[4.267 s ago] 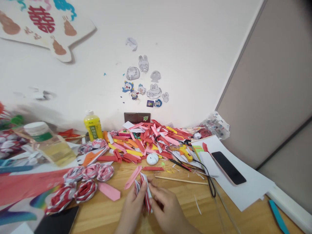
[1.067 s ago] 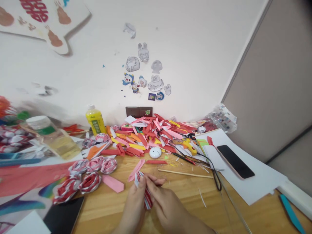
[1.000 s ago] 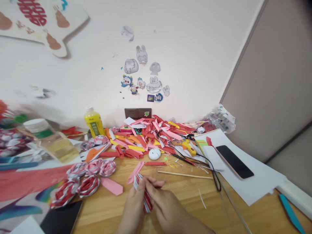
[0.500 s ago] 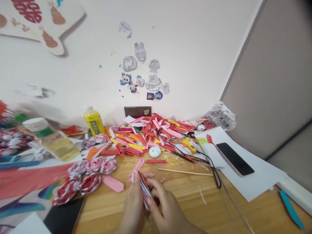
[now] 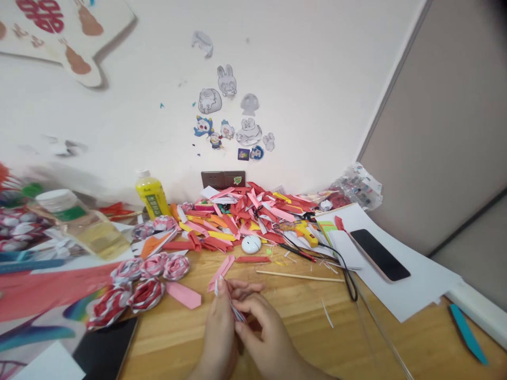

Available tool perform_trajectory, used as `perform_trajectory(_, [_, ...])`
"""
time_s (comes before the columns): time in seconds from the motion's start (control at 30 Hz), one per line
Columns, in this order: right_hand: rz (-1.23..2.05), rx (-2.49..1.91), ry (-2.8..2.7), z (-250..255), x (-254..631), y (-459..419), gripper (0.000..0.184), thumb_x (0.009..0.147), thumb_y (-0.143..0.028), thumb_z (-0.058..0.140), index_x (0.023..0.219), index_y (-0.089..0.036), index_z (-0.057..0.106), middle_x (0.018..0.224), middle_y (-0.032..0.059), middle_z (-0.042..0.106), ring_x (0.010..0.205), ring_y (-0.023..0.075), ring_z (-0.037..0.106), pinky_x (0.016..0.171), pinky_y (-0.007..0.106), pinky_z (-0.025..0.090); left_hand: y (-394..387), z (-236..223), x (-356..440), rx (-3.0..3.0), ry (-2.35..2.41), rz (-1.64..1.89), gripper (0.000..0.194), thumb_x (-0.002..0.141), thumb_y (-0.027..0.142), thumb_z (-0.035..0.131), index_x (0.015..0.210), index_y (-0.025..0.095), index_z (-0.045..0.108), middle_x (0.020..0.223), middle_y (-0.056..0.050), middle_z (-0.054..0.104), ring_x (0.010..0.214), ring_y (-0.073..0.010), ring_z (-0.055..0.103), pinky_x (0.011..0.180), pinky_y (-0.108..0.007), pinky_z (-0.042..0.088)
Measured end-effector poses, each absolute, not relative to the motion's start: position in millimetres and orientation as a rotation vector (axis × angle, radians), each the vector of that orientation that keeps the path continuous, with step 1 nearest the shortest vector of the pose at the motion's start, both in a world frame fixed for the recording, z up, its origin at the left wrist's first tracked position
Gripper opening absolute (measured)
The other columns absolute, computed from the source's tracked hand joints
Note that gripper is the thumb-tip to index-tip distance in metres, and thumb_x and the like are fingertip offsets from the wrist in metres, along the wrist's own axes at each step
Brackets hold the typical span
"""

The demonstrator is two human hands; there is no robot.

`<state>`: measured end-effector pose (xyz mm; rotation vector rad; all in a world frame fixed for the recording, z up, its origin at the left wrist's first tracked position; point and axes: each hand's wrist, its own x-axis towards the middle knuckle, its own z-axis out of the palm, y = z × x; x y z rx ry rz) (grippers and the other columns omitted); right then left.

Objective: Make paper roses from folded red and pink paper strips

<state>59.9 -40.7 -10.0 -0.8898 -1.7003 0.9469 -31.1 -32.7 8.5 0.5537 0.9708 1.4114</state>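
We have a heap of folded paper strips [image 5: 237, 217] beyond the right hand [image 5: 266, 324]; paper rosettes [image 5: 146, 295] left of the left hand [image 5: 219, 324]; both pinch one striped folded paper [image 5: 238, 315] between them; we judge the step as creasing; next move calls for firm, even pressure.

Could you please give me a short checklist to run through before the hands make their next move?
1. Striped paper held: ok, it is between the left hand and the right hand.
2. Its folds even: cannot tell, the fingers hide most of it.
3. Paper pile sorted by colour: not ok, red, pink, orange and yellow pieces lie mixed.
4. Yellow bottle capped: ok, the white cap is on.
5. Phone away from the hands: ok, it lies on the white sheet.
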Motion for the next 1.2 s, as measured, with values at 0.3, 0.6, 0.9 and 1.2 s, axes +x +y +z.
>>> perform_trajectory(0.3, [0.304, -0.880, -2.095, -15, 60, -37, 0.043, 0.073, 0.000, 0.036, 0.110, -0.011, 0.054, 0.097, 0.0136, 0.061, 0.093, 0.0225, 0.055, 0.082, 0.037, 0.048, -29, 5, -29, 0.564, 0.921, 1.292, 0.043, 0.072, 0.061, 0.053, 0.066, 0.019, 0.056, 0.072, -0.005, 0.074, 0.077, -0.0240, 0.068, 0.072, -0.034, 0.049])
perform_trajectory(0.6, [0.437, -0.862, -2.040, -16, 64, -30, 0.037, 0.066, 0.001, 0.039, 0.093, -0.016, 0.058, 0.085, 0.0073, 0.062, 0.081, 0.0187, 0.057, 0.074, 0.031, 0.050, -25, 13, -36, 0.539, 0.860, 1.245, 0.037, 0.066, 0.053, 0.066, 0.064, 0.018, 0.056, 0.071, -0.003, 0.072, 0.064, -0.0181, 0.067, 0.063, -0.028, 0.049])
perform_trajectory(0.9, [0.519, -1.055, -2.186, -14, 55, -33, 0.046, 0.077, -0.003, 0.046, 0.121, -0.013, 0.049, 0.113, 0.0122, 0.058, 0.107, 0.0226, 0.053, 0.091, 0.036, 0.045, -17, -2, -39, 0.376, 0.874, 1.353, 0.040, 0.070, 0.055, 0.063, 0.066, 0.015, 0.062, 0.069, -0.005, 0.072, 0.071, -0.0184, 0.068, 0.070, -0.027, 0.049])
perform_trajectory(1.2, [0.373, -1.108, -2.230, -28, 54, -26, 0.036, 0.083, -0.003, 0.040, 0.115, -0.011, 0.056, 0.103, 0.0136, 0.063, 0.095, 0.0230, 0.060, 0.082, 0.033, 0.051, -14, 1, -43, 0.297, 0.855, 1.211, 0.037, 0.088, 0.043, 0.042, 0.077, 0.014, 0.063, 0.068, -0.007, 0.072, 0.063, -0.0157, 0.066, 0.064, -0.026, 0.050])
